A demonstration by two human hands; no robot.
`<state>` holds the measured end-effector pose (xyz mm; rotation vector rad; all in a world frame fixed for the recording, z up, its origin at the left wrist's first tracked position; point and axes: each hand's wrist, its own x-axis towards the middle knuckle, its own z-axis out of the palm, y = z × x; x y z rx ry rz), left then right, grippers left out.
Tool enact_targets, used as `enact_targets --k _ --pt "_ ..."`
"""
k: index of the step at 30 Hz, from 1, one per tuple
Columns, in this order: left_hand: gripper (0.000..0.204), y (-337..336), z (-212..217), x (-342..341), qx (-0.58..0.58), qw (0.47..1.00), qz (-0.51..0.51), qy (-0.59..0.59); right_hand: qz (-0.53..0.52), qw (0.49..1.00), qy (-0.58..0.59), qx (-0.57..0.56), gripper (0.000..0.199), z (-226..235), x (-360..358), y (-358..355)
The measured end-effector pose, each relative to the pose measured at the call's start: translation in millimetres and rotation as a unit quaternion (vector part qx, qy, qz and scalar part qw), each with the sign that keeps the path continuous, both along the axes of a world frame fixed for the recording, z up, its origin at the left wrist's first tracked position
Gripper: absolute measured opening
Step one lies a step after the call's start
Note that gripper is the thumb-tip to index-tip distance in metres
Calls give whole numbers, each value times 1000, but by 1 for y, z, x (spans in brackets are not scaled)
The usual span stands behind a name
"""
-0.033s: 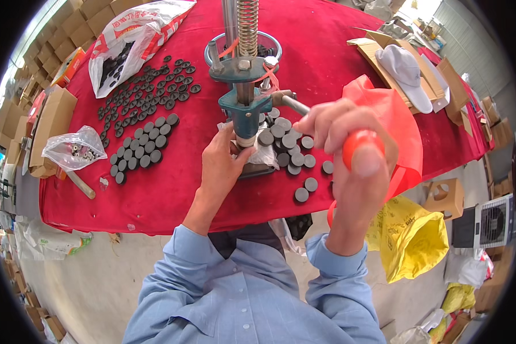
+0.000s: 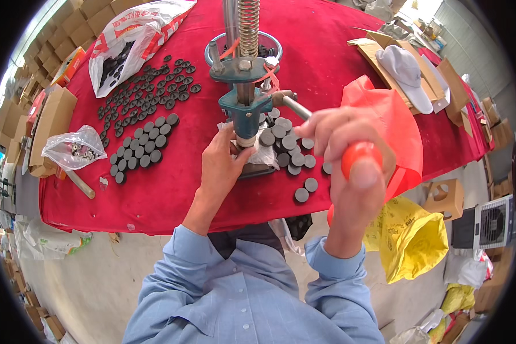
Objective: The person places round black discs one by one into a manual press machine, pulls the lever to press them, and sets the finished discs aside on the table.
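A teal hand press (image 2: 245,112) with a coil spring stands on the red-clothed table (image 2: 172,198). My right hand (image 2: 344,143) is closed around the orange knob (image 2: 358,157) of the press lever, whose metal bar (image 2: 295,106) runs back to the press head. My left hand (image 2: 223,163) reaches to the press base, fingertips pinched just under the ram; what they hold is hidden. Dark grey discs (image 2: 286,143) lie heaped right of the press. More discs sit in rows (image 2: 143,143) to its left, and black rings (image 2: 149,92) are scattered behind them.
A white bag of black parts (image 2: 132,40) lies at the back left, with a small clear bag of metal bits (image 2: 74,150) and cardboard boxes (image 2: 51,123) nearer. A white cap (image 2: 407,69) rests on cardboard at right, beside an orange-red plastic bag (image 2: 393,114). A yellow bag (image 2: 413,238) hangs below.
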<state>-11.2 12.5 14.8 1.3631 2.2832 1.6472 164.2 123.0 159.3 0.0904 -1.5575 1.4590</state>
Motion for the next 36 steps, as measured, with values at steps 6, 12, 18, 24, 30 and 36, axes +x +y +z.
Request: enact_targets --k 6,12,18,24,30,36 --pt "36 -30 7 -47 -33 988 73 129 -29 990 76 116 44 -79 22 -16" --pt "26 -43 -22 -127 -180 915 216 288 -47 990 108 72 42 -100 17 -20" --pt "38 -47 -36 -139 -124 947 194 224 -60 995 51 66 44 -79 24 -23" --pt "37 -48 -34 -146 -200 926 223 230 -59 992 27 110 41 -70 29 -14" --pt "38 -53 -30 -142 -175 936 194 236 -52 990 19 127 37 -61 28 -11" --pt "44 -38 6 -54 -47 997 59 33 -26 991 14 131 33 -30 21 1"
